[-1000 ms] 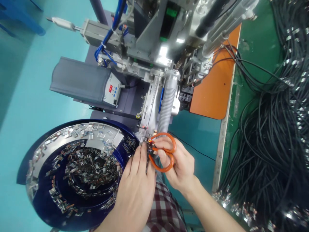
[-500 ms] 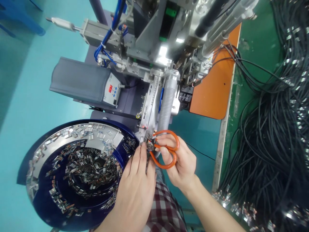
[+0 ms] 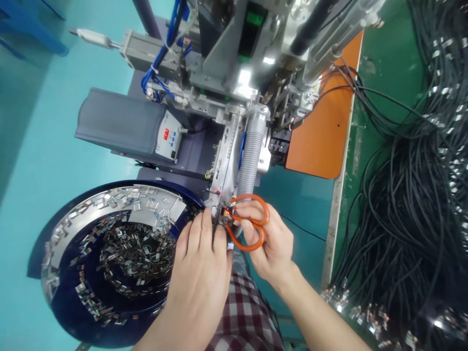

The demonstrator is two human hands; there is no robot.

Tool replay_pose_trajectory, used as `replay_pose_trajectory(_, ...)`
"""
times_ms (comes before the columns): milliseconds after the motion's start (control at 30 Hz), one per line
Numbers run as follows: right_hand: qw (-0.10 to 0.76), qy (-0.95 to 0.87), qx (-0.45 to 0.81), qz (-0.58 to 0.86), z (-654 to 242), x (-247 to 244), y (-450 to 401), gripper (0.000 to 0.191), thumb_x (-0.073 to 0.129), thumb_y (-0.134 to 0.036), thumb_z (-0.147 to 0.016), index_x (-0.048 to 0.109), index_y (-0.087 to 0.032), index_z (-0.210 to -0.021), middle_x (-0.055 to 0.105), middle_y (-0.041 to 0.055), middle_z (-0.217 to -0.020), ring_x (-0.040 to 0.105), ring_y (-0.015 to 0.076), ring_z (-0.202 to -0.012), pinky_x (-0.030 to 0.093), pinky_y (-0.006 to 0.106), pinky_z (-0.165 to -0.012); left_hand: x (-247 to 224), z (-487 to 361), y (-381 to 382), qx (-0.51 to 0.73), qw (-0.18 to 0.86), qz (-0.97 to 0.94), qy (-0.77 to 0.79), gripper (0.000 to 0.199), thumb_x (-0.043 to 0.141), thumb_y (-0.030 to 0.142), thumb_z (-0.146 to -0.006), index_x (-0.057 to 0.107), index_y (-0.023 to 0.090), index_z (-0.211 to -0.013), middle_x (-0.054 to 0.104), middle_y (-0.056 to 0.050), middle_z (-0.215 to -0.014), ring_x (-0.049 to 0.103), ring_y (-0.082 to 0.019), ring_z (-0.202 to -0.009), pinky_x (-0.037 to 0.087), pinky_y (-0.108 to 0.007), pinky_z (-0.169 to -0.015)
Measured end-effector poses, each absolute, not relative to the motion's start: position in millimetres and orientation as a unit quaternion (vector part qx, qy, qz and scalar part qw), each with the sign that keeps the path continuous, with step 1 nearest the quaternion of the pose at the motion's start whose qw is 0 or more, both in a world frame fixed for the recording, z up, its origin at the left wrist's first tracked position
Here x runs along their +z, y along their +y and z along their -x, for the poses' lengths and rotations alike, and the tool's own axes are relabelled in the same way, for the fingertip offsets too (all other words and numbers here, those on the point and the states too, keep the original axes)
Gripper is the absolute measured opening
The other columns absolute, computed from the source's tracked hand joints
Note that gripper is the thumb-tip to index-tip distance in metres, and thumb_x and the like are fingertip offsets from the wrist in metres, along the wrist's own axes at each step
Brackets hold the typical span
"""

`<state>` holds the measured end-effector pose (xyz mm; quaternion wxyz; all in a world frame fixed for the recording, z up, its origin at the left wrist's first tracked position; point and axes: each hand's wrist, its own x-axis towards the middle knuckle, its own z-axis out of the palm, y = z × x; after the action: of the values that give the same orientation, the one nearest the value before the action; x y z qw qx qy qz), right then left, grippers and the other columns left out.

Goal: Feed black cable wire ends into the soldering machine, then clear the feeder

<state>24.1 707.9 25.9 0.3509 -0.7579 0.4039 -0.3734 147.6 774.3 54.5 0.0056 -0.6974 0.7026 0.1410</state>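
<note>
My right hand (image 3: 268,239) is closed round a pair of scissors by the orange handles (image 3: 266,214); their blades point left and are hidden at the end of the metal feed track (image 3: 226,156). My left hand (image 3: 201,263) lies palm down with its fingers stretched out, fingertips at the track's near end beside the blue feeder bowl (image 3: 69,321). What lies under those fingers is hidden. Many small metal connector shells (image 3: 146,253) fill the bowl. A small red-lit part (image 3: 227,213) shows between the two hands.
A grey controller box (image 3: 124,124) with a red display stands behind the bowl. A ribbed grey hose (image 3: 250,161) runs along the track toward the machine (image 3: 223,63). An orange plate (image 3: 318,141) and a large heap of black cables (image 3: 405,209) are on the right.
My left hand has shifted a little to the left, and more of the red-lit part shows. The scissors and my right hand have moved slightly left and up.
</note>
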Motion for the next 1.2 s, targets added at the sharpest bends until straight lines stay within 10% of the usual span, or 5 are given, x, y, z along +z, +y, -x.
replay_pose_trajectory(1200, 0.398, 0.354, -0.343, 0.774, -20.6, 24.6, 701.5, 0.028, 0.050, -0.007, -0.084, 0.055, -0.019, -0.109, 0.064, 0.0097, -0.101, 0.060, 0.0212, -0.100, 0.054, 0.038, -0.085, 52.9, -146.6, 771.8, 0.177, 0.041, 0.693, 0.697, 0.023, 0.046, 0.016, -0.085, 0.064, 0.013, -0.099, 0.048, -0.021, -0.135, 0.045, -0.033, -0.124, 0.039, -0.048, -0.092)
